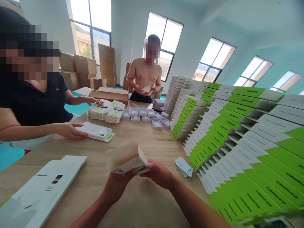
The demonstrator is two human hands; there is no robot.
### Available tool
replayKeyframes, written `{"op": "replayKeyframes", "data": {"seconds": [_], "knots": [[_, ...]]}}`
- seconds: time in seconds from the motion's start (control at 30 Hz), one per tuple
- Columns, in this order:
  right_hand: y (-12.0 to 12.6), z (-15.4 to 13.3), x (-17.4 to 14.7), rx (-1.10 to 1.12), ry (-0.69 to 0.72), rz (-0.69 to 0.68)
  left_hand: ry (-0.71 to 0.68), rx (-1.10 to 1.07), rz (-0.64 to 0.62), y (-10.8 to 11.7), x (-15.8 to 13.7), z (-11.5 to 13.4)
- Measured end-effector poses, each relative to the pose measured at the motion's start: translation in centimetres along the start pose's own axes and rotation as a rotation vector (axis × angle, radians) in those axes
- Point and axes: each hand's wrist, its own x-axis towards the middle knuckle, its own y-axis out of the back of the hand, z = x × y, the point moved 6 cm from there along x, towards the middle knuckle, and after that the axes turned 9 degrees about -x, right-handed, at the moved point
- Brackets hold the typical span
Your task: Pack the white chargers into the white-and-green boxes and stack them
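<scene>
A small carton (129, 161), partly unfolded with its plain inside showing, is held up above the middle of the table. My left hand (122, 182) grips it from below at its left side. At its right edge my right hand (159, 174) has its fingers closed on the card. The carton's left part is blurred. To the right of my hands lies a small pile of printed leaflets (184, 167). A stack of flat white printed cartons (45, 190) rests on the table at my left.
Tall stacks of green and white boxes (251, 152) line the table's right side. Small white trays (142, 112) stand farther back. At the left a co-worker's hand (71, 129) holds a white carton (95, 130) near stacked cartons (106, 110). Another person (144, 76) stands behind the table.
</scene>
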Motion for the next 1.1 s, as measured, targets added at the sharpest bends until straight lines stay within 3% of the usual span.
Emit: {"op": "replayKeyframes", "data": {"seconds": [0.13,0.27,0.4,0.63,0.73,0.83,1.0,1.1], "knots": [[6.3,2.7,-6.3,-0.386,-0.214,0.399,-0.010,0.139,0.121,0.7,0.0,1.0],[10.8,5.1,-12.2,-0.657,-0.380,0.506,-0.017,0.285,0.113,0.4,-0.1,1.2],[10.6,6.3,-13.6,-0.797,-0.454,0.465,-0.019,0.434,0.105,0.2,-0.5,1.4],[10.5,5.7,-13.3,-0.784,-0.493,0.527,-0.108,0.412,-0.019,-0.8,-0.7,1.7],[10.9,3.4,-13.9,-0.679,-0.463,0.605,-0.135,0.422,-0.027,-0.8,-0.6,1.6],[9.2,0.0,-14.1,-0.476,-0.382,0.638,-0.239,0.385,-0.032,-0.9,-0.7,1.9],[2.3,-5.0,-11.1,0.568,-0.344,0.307,-0.393,0.390,-0.052,-0.9,-0.6,2.1],[0.7,-6.8,-8.8,0.832,-0.420,0.206,-0.457,0.397,-0.079,-0.8,-0.6,2.5]]}}
